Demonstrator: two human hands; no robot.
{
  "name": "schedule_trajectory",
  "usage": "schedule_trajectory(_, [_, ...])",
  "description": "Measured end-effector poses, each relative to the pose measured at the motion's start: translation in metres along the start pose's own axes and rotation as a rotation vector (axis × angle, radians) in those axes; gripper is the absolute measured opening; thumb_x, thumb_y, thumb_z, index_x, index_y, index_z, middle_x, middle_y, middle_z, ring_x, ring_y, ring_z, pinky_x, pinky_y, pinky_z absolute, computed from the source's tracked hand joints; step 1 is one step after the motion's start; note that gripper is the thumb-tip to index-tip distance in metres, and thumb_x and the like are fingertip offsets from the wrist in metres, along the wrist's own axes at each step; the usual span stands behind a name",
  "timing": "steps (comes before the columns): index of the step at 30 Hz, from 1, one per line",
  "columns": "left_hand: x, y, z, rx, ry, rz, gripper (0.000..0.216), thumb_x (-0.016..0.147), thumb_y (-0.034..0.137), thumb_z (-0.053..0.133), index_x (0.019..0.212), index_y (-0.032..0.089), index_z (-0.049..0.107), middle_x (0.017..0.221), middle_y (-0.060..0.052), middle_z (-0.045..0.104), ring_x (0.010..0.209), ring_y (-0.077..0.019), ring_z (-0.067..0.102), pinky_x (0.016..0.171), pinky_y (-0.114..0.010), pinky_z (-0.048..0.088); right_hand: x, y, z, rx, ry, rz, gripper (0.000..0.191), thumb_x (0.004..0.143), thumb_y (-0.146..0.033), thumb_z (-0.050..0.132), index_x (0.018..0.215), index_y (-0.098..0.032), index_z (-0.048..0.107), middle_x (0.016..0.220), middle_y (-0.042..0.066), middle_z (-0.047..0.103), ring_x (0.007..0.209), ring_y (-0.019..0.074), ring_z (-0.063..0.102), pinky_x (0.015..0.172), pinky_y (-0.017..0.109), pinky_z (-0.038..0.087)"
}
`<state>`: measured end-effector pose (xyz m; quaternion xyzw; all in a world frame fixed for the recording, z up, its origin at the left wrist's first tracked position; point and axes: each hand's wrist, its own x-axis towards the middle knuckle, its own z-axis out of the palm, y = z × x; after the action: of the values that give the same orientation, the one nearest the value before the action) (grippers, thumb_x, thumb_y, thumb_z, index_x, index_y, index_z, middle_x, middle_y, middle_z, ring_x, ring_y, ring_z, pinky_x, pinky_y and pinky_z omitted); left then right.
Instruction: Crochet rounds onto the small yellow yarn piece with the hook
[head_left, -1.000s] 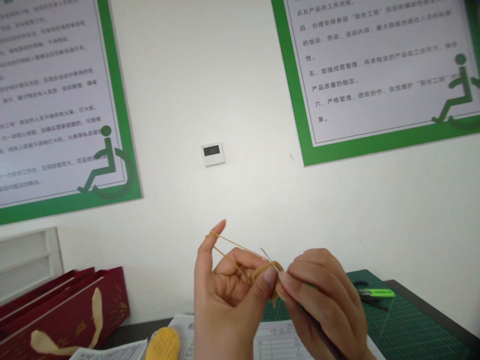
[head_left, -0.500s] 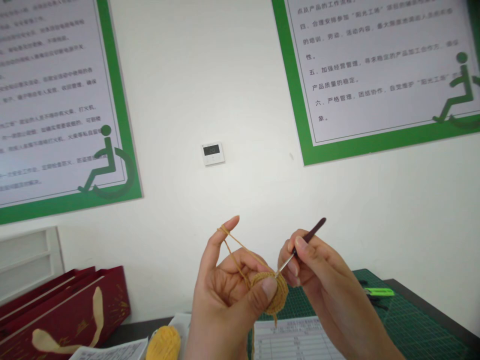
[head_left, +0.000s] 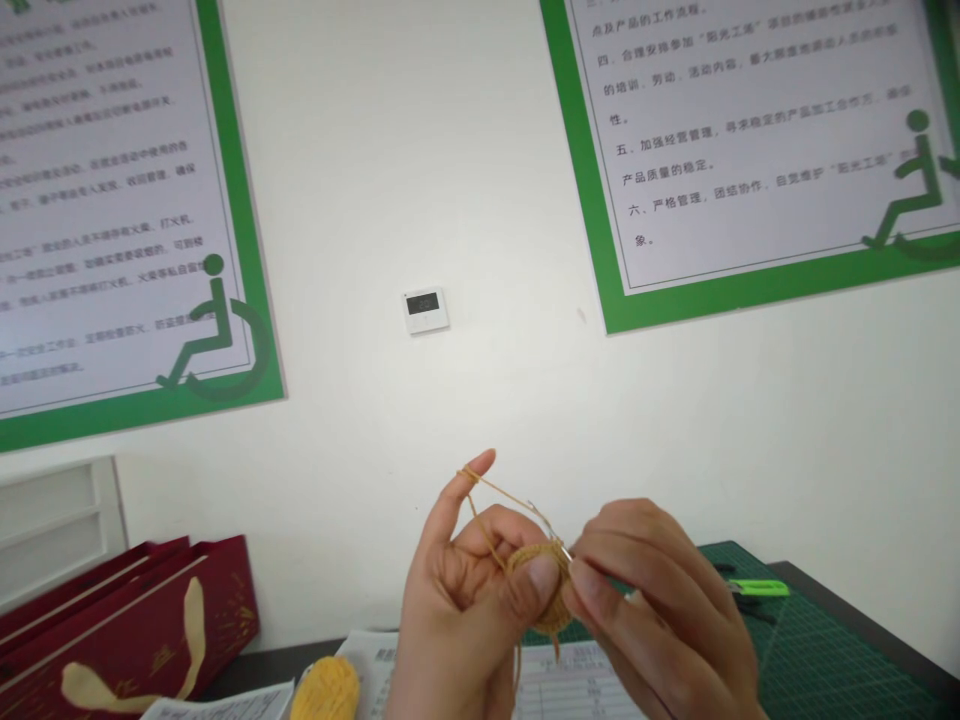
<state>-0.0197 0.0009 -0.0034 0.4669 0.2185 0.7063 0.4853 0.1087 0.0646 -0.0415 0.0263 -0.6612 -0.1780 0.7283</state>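
Observation:
Between the thumb and fingers of my left hand (head_left: 469, 600) is a round, mustard-brown crochet piece (head_left: 553, 612). A strand of the same yarn (head_left: 504, 488) loops over my raised left index finger and slants down to the piece. My right hand (head_left: 660, 600) is closed on a crochet hook (head_left: 566, 550). The hook's metal shaft passes at the top edge of the piece, and its tip shows beyond, by the taut strand. Most of the hook's handle is hidden by my right fingers. A short yarn tail hangs below the piece.
A yellow yarn ball (head_left: 326, 690) sits at the lower left beside printed papers (head_left: 577, 685). Dark red gift bags (head_left: 150, 620) stand at far left. A green cutting mat (head_left: 832, 640) holds a lime-green cutter (head_left: 759, 587). Behind is a wall with framed posters.
My right hand has turned over and lowered, so the dark hook handle no longer shows. The hook's tip now extends past the piece's edge toward the strand. My left hand has shifted slightly right and down.

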Motion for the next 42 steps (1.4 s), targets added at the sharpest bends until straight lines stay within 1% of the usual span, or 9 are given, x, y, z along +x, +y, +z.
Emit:
schedule_trajectory(1, [0.0, 0.002, -0.001, -0.045, -0.022, -0.074, 0.091, 0.067, 0.003, 0.088, 0.148, 0.014, 0.047, 0.077, -0.002, 0.071, 0.065, -0.0136, 0.063, 0.064, -0.026, 0.053, 0.0, -0.001, 0.002, 0.026, 0.024, -0.016, 0.04, 0.084, 0.005, 0.065, 0.117, -0.017, 0.067, 0.086, 0.005, 0.07, 0.075, 0.0166, 0.061, 0.066, 0.034, 0.055])
schedule_trajectory(3, [0.0, 0.005, -0.003, -0.128, -0.073, -0.183, 0.082, 0.066, 0.003, 0.089, 0.141, 0.01, 0.057, 0.08, -0.003, 0.07, 0.067, -0.0116, 0.064, 0.067, -0.023, 0.054, 0.0, -0.005, 0.009, 0.238, 0.08, 0.105, 0.029, 0.093, -0.005, 0.06, 0.118, -0.018, 0.066, 0.081, 0.004, 0.068, 0.07, 0.0164, 0.061, 0.061, 0.033, 0.055])
schedule_trajectory(7, [0.002, 0.007, -0.006, -0.126, -0.135, -0.163, 0.078, 0.069, 0.001, 0.086, 0.141, 0.014, 0.06, 0.075, -0.002, 0.068, 0.068, -0.0125, 0.066, 0.068, -0.021, 0.055, -0.002, -0.012, 0.023, 0.623, 0.312, 0.572, 0.01, 0.102, -0.026, 0.055, 0.104, -0.025, 0.065, 0.075, 0.0, 0.062, 0.069, 0.0154, 0.06, 0.059, 0.029, 0.051])
schedule_trajectory(12, [0.004, 0.006, -0.01, -0.092, -0.16, -0.141, 0.076, 0.07, 0.006, 0.084, 0.141, 0.017, 0.06, 0.079, -0.004, 0.066, 0.076, -0.0184, 0.069, 0.07, -0.026, 0.055, 0.002, -0.014, 0.02, 0.958, 0.312, 0.899, 0.023, 0.107, -0.035, 0.041, 0.096, -0.027, 0.059, 0.074, 0.0, 0.062, 0.064, 0.0159, 0.059, 0.062, 0.032, 0.051])
schedule_trajectory(16, [0.004, 0.002, -0.008, -0.031, -0.141, -0.065, 0.071, 0.069, 0.008, 0.086, 0.136, 0.018, 0.063, 0.075, -0.003, 0.068, 0.071, -0.0194, 0.068, 0.07, -0.03, 0.054, 0.01, -0.015, 0.017, 1.066, 0.31, 1.061, 0.03, 0.104, -0.039, 0.047, 0.082, -0.023, 0.059, 0.069, -0.001, 0.056, 0.062, 0.0143, 0.053, 0.058, 0.028, 0.048])
schedule_trajectory(20, [0.004, -0.005, -0.004, 0.036, -0.032, 0.12, 0.07, 0.069, 0.008, 0.089, 0.133, 0.021, 0.064, 0.074, 0.0, 0.068, 0.065, -0.014, 0.06, 0.064, -0.027, 0.049, 0.009, -0.015, 0.018, 0.937, 0.259, 1.027, 0.023, 0.102, -0.039, 0.055, 0.087, -0.024, 0.065, 0.083, 0.001, 0.063, 0.078, 0.014, 0.059, 0.073, 0.027, 0.051])
schedule_trajectory(23, [0.003, -0.007, 0.0, 0.064, 0.013, 0.14, 0.069, 0.069, 0.009, 0.089, 0.132, 0.021, 0.064, 0.075, 0.001, 0.067, 0.065, -0.013, 0.059, 0.063, -0.027, 0.049, 0.005, -0.013, 0.016, 0.793, 0.24, 0.947, 0.016, 0.102, -0.037, 0.056, 0.096, -0.027, 0.066, 0.092, 0.001, 0.069, 0.087, 0.0148, 0.063, 0.081, 0.028, 0.051])
schedule_trajectory(32, [0.004, -0.006, 0.004, 0.092, 0.024, 0.145, 0.063, 0.068, 0.007, 0.089, 0.126, 0.019, 0.066, 0.071, 0.002, 0.068, 0.06, -0.0124, 0.061, 0.06, -0.026, 0.05, 0.006, -0.008, 0.007, 0.736, 0.238, 0.892, 0.016, 0.105, -0.038, 0.051, 0.099, -0.028, 0.061, 0.085, 0.0, 0.073, 0.081, 0.0155, 0.066, 0.078, 0.03, 0.052])
schedule_trajectory(42, [0.003, -0.007, 0.007, 0.142, 0.08, 0.191, 0.06, 0.07, 0.009, 0.087, 0.124, 0.02, 0.066, 0.072, 0.001, 0.069, 0.061, -0.0125, 0.061, 0.055, -0.022, 0.047, 0.007, -0.006, 0.002, 0.499, 0.172, 0.677, 0.013, 0.106, -0.026, 0.048, 0.101, -0.027, 0.061, 0.087, 0.0, 0.071, 0.081, 0.0155, 0.07, 0.076, 0.031, 0.056])
